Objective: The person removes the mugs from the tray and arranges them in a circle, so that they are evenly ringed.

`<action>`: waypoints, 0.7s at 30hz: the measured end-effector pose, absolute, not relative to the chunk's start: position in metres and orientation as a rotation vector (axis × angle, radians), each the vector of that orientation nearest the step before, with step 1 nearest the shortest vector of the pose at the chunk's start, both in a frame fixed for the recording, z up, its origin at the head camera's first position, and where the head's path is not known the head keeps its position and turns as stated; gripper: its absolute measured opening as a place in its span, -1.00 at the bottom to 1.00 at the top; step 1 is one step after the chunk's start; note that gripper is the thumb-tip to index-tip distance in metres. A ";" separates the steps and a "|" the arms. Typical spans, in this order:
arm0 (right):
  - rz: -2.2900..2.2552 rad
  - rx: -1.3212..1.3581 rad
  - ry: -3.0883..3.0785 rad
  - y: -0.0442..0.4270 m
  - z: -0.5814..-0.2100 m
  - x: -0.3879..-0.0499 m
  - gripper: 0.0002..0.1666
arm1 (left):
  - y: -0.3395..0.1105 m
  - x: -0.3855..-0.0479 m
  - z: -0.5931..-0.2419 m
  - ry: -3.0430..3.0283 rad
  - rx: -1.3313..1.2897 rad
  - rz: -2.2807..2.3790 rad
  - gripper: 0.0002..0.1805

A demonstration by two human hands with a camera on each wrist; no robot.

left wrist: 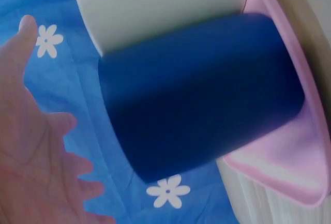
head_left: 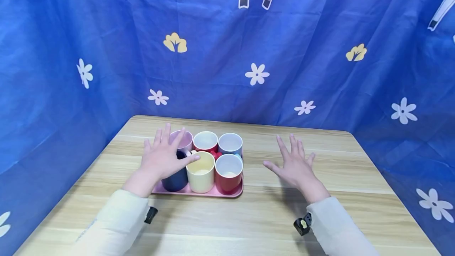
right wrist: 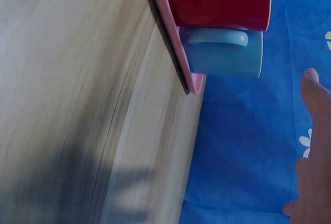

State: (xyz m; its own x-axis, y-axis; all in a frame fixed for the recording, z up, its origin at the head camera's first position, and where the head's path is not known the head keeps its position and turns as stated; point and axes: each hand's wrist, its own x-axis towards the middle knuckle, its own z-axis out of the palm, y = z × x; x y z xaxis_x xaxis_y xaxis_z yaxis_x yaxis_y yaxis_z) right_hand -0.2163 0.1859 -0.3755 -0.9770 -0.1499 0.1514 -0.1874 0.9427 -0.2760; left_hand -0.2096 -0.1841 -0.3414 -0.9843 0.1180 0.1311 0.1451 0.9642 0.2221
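Observation:
Several mugs stand upright in two rows on a pink tray. The back row has a pink mug, a red mug with white inside and a light blue mug. In front are a dark blue mug, a cream mug and another red mug. My left hand is spread above the left mugs, apart from the dark blue mug in the left wrist view. To the right of the tray, my right hand hovers over the table with fingers spread, holding nothing.
The tray sits on a light wooden table. A blue cloth with white flowers and animal figures hangs behind and along both sides. Each wrist wears a small black device, such as the right one.

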 end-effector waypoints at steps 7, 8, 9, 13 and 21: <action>0.529 0.299 -2.938 0.178 -0.373 -0.215 0.17 | -0.202 -0.212 -0.334 -2.982 -0.190 -0.362 0.16; 0.542 0.302 -2.933 0.176 -0.374 -0.214 0.17 | -0.205 -0.212 -0.333 -2.981 -0.187 -0.360 0.15; 0.553 0.306 -2.927 0.175 -0.374 -0.214 0.18 | -0.208 -0.212 -0.332 -2.983 -0.186 -0.354 0.15; 0.619 0.306 -2.909 0.169 -0.378 -0.212 0.21 | -0.220 -0.212 -0.328 -2.983 -0.179 -0.359 0.16; 0.741 0.323 -2.870 0.155 -0.391 -0.210 0.30 | -0.244 -0.213 -0.336 -2.919 -0.170 -0.497 0.25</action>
State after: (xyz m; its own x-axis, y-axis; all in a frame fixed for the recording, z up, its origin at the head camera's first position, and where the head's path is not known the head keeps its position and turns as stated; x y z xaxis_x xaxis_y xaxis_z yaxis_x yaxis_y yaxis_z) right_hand -0.2096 0.1550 -0.3914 -0.9639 -0.1679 0.2067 -0.2469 0.8540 -0.4580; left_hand -0.2126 -0.2442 -0.3358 -0.9781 0.0825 0.1910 0.1411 0.9377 0.3175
